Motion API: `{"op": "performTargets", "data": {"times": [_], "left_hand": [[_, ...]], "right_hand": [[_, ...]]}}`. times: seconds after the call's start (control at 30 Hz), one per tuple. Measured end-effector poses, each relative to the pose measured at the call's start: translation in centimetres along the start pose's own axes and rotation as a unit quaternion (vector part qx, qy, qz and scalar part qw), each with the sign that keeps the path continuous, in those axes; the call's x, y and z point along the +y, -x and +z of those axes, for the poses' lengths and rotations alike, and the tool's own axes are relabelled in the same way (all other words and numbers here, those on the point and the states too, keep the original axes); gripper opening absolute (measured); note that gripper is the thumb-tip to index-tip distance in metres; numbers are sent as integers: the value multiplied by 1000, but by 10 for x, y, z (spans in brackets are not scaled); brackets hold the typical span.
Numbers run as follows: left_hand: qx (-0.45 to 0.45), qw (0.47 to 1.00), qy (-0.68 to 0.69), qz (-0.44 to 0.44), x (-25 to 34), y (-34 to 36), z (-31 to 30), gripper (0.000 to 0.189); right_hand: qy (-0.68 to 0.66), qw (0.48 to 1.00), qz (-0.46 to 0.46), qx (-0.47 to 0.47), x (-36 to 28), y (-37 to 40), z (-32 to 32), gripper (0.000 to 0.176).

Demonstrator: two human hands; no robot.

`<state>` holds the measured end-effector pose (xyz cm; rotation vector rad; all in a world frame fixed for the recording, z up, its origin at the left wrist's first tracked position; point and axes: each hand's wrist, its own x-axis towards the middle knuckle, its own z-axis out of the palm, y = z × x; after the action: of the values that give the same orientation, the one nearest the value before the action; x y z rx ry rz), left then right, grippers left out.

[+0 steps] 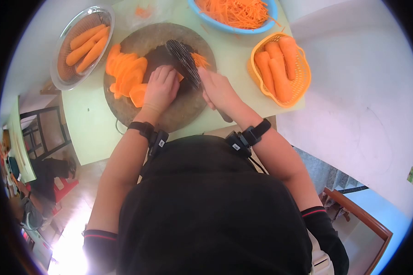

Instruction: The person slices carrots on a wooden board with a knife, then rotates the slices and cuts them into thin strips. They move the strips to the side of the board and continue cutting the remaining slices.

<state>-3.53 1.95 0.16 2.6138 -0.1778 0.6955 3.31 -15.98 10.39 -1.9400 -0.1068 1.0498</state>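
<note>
Just beyond the right fingertips, a blue bowl (215, 26) is holding a heap of shreds (236, 11). Off to the outer side of the right fingers, an orange basket (300, 73) is carrying three thick carrots (277, 68). Out past the left fingers, a shiny tray (59, 59) is holding thinner ones.

All of it is sitting on a pale green table (87, 114). The basket is reaching the table's edge, and the tray is hanging over its edge. A round board (183, 110) is lying under both hands, with bare wood showing on the wrist side of the fingers.

The left hand (160, 87) is pressing down with bent fingers on a stack of slices (126, 73), which are fanning out orange and flat away from its outer side. The right hand (220, 89) is gripping the handle of a knife (183, 59). Its dark blade is running between the two hands and past the fingertips, with a few cut strips lying beside it.
</note>
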Motion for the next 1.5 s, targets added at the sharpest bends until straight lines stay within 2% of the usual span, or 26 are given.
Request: {"op": "performTargets", "data": {"times": [0.1,0.17,0.27,0.37,0.47,0.8,0.9,1.0,1.07,1.1,1.17,1.27,1.5], "left_hand": [[19,1000,10,-4,-1,2,4,22],[17,1000,9,-1,-2,2,4,22],[13,1000,2,5,-1,1,1,22],[13,1000,-4,10,-1,1,1,23],[16,1000,-6,12,-1,1,1,24],[13,1000,6,10,-1,1,-1,28],[13,1000,4,6,-1,1,-1,27],[16,1000,16,4,-1,0,0,26],[12,1000,18,-1,-1,0,0,26],[6,1000,21,-12,0,0,0,25],[9,1000,22,-15,0,1,1,24],[10,1000,21,-19,0,2,3,24],[1,1000,15,-13,1,0,-2,24]], "right_hand": [[26,1000,-14,6,8,10,2,49],[164,959,-216,82,26,6,7,49],[241,949,-191,74,22,11,7,49],[244,956,-155,52,11,17,6,45],[285,938,-184,66,13,16,6,48],[282,938,-186,71,7,-5,16,43],[281,936,-199,78,7,-17,17,44],[211,941,-249,86,13,-24,9,44],[71,997,-31,8,-4,-8,-1,51],[70,997,-32,9,-1,-5,0,51],[138,979,-147,41,8,0,3,51],[214,955,-197,52,13,6,5,50],[254,948,-187,49,5,15,3,48]]}}
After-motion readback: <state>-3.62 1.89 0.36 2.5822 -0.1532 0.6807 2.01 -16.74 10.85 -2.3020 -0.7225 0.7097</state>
